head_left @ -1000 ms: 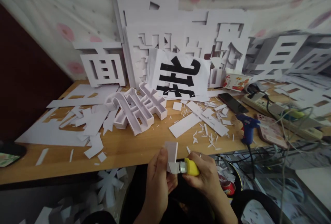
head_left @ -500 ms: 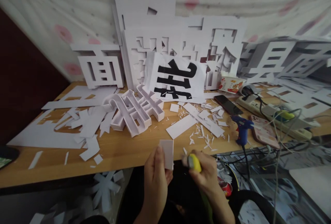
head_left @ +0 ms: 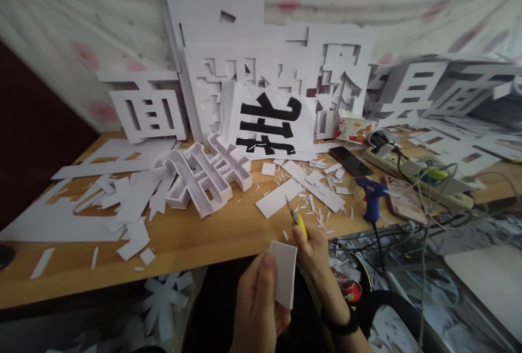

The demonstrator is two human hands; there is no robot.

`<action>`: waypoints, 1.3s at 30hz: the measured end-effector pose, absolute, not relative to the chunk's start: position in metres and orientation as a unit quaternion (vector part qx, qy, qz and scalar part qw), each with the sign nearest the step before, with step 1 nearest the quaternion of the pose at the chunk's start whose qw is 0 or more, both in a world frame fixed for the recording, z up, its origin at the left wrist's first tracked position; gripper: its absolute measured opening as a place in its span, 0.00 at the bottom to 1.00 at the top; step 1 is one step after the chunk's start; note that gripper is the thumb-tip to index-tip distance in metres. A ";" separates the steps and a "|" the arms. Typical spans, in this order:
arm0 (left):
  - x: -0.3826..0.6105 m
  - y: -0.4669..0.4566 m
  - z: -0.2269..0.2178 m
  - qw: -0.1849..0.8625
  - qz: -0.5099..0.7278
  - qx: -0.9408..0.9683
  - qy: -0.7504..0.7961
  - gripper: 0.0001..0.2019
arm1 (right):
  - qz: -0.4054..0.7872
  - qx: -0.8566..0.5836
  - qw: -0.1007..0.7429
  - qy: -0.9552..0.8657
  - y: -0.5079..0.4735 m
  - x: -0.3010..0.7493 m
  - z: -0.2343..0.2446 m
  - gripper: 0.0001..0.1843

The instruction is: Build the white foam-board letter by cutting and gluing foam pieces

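A small white rectangle of foam board is pinched upright between the thumb and fingers of my left hand, below the table's front edge. To its right, my right hand grips a yellow utility knife, its blade pointing up and a little left. Blade and board are apart. Just beyond the hands, a hollow white foam-board character lies on the wooden table. A white strip and several small offcuts lie close to the knife.
A blue glue gun, a black phone, a pink-cased phone and a power strip with tangled cords occupy the right side. Behind stand a printed character sheet, a paper cup and cut boards. Scraps cover the left.
My left hand with the foam board has moved right and down, nearer to me. My right hand has raised the knife, whose blade now shows clearly. The whole view has shifted slightly.
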State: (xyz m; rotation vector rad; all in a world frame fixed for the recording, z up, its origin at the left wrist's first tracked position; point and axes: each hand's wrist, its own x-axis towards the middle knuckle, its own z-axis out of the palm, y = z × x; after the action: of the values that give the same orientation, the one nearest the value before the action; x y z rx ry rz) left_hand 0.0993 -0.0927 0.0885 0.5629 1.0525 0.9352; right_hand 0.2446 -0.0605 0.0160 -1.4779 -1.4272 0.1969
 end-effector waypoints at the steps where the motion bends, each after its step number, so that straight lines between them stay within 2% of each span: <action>1: 0.099 -0.092 0.088 0.713 0.433 0.252 0.491 0.36 | 0.085 -0.606 0.520 -0.596 -0.062 0.245 0.016 0.34; 6: 0.097 -0.076 0.086 0.670 0.490 0.243 0.502 0.35 | 0.095 -0.514 0.519 -0.677 -0.076 0.236 0.021 0.38; 13: 0.099 -0.080 0.088 0.740 0.428 0.242 0.459 0.38 | 0.063 -0.528 0.528 -0.663 -0.071 0.230 0.012 0.38; 18: 0.098 -0.082 0.082 0.757 0.423 0.242 0.435 0.35 | 0.072 -0.545 0.545 -0.633 -0.066 0.223 0.007 0.38; 24: 0.095 -0.096 0.078 0.715 0.445 0.200 0.500 0.34 | 0.161 -0.592 0.545 -0.572 -0.052 0.233 0.009 0.38; 28: 0.098 -0.106 0.088 0.641 0.469 0.191 0.576 0.32 | 0.175 -0.622 0.574 -0.503 -0.043 0.257 0.023 0.36; 30: 0.100 -0.100 0.095 0.601 0.501 0.252 0.569 0.31 | 0.243 -0.587 0.596 -0.491 -0.046 0.259 0.034 0.34; 33: 0.098 -0.083 0.098 0.557 0.528 0.354 0.535 0.30 | 0.439 -0.491 0.606 -0.447 -0.058 0.248 0.047 0.29; 35: 0.094 -0.073 0.095 0.539 0.529 0.398 0.520 0.30 | 0.510 -0.442 0.594 -0.439 -0.067 0.238 0.049 0.30; 37: 0.090 -0.067 0.089 0.545 0.523 0.416 0.507 0.30 | 0.483 -0.445 0.577 -0.486 -0.074 0.231 0.048 0.34; 39: 0.085 -0.065 0.081 0.580 0.512 0.393 0.497 0.30 | 0.382 -0.478 0.555 -0.564 -0.079 0.228 0.047 0.37</action>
State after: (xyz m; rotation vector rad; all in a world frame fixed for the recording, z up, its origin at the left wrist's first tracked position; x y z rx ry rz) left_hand 0.0852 -0.0651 0.0810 0.9188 1.1621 1.1978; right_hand 0.2278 -0.0794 0.0468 -1.1291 -1.3327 0.9021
